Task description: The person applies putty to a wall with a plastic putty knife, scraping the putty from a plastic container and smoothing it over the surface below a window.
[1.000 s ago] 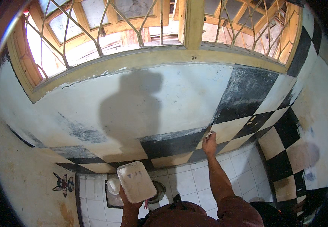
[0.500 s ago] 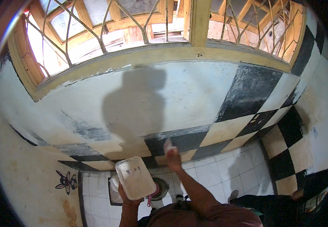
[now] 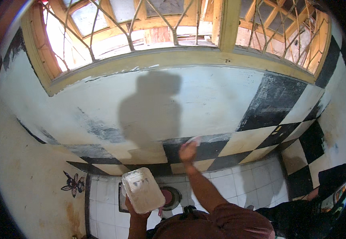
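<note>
My left hand [image 3: 134, 208] grips a shallow rectangular off-white tray [image 3: 144, 190] by its lower left side. The tray is tilted and has dark smudges on its surface. My right hand [image 3: 187, 153] is closed around a small pale, pinkish piece [image 3: 196, 140]; its kind is too small to make out. It is at the wall [image 3: 205, 95], by the top edge of a black square [image 3: 216, 147] with white streaks over it. Whether it touches the wall, I cannot tell.
Above the wall is a yellow-framed window [image 3: 181, 59] with metal bars. On the white tiled floor [image 3: 224, 185] stand a round dark basin [image 3: 172, 198] and a dark-edged square thing [image 3: 122, 199]. A person in dark clothes [image 3: 288, 213] is at the lower right. A flower drawing [image 3: 74, 184] marks the left wall.
My right hand has moved up the wall, from the lower part of the black square to its upper edge. The view has shifted slightly left. My left hand still holds the tray.
</note>
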`<control>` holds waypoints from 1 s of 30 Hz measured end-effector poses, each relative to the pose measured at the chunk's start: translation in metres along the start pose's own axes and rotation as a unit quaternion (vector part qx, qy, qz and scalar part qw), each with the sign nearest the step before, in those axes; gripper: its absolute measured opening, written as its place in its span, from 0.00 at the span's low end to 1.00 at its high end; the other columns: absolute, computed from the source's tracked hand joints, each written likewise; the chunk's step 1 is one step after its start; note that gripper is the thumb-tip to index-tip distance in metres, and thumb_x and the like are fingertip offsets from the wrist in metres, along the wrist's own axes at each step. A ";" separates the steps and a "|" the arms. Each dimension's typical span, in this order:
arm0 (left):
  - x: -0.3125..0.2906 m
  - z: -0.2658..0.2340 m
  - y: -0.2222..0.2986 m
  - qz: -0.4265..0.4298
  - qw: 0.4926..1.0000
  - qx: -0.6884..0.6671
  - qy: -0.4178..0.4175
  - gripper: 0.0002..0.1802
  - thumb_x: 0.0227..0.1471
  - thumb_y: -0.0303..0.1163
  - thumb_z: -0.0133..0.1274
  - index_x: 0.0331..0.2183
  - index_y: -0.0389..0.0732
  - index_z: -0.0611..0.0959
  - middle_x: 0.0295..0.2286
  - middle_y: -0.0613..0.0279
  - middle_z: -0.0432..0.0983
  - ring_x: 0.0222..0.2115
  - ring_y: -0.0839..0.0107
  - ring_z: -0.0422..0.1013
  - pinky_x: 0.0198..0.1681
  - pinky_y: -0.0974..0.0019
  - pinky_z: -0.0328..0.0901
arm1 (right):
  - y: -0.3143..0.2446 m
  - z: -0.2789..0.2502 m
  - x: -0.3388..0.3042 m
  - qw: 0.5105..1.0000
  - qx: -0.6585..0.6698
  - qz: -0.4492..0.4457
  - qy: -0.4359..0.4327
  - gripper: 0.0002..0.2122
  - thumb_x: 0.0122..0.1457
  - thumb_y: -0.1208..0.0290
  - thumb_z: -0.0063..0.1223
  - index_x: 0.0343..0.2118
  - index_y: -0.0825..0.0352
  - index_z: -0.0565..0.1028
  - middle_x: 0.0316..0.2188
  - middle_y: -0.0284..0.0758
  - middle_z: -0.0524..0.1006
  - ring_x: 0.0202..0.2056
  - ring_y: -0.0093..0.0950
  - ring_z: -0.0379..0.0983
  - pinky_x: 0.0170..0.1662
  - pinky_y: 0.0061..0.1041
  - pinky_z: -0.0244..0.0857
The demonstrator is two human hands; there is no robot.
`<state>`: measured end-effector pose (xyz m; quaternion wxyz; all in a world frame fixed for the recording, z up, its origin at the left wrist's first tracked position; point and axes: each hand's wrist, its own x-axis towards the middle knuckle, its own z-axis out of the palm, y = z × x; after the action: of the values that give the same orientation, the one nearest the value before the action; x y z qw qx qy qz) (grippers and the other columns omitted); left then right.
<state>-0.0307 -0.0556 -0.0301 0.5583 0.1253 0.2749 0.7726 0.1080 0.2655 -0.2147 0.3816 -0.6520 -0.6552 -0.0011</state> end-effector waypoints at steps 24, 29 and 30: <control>-0.022 -0.024 0.029 -0.028 0.994 -0.104 0.021 0.32 0.58 0.56 0.31 0.58 0.47 0.61 0.52 0.54 0.64 0.51 0.52 0.65 0.51 0.44 0.65 | 0.113 -0.122 0.059 0.958 0.079 0.263 0.083 0.17 0.50 0.73 0.50 0.44 0.72 0.67 0.42 0.48 0.73 0.46 0.48 0.68 0.49 0.43 0.60; -0.019 -0.020 0.018 -0.024 0.997 -0.078 0.011 0.32 0.58 0.56 0.31 0.57 0.46 0.61 0.52 0.53 0.64 0.51 0.53 0.65 0.50 0.45 0.65 | 0.068 -0.024 0.032 0.993 0.071 0.015 0.092 0.12 0.55 0.70 0.47 0.39 0.71 0.67 0.39 0.51 0.69 0.44 0.51 0.65 0.47 0.43 0.58; -0.027 -0.026 0.027 0.005 0.999 -0.035 0.009 0.32 0.58 0.55 0.31 0.57 0.46 0.62 0.52 0.52 0.64 0.51 0.53 0.65 0.50 0.45 0.66 | -0.002 -0.008 0.002 0.987 0.032 -0.043 0.149 0.12 0.56 0.68 0.48 0.38 0.70 0.67 0.37 0.49 0.70 0.41 0.51 0.67 0.45 0.44 0.61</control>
<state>-0.0558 -0.0940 -0.0338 0.5564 0.1001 0.2521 0.7854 0.1104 0.2632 -0.2063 0.4954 -0.6030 -0.6182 -0.0940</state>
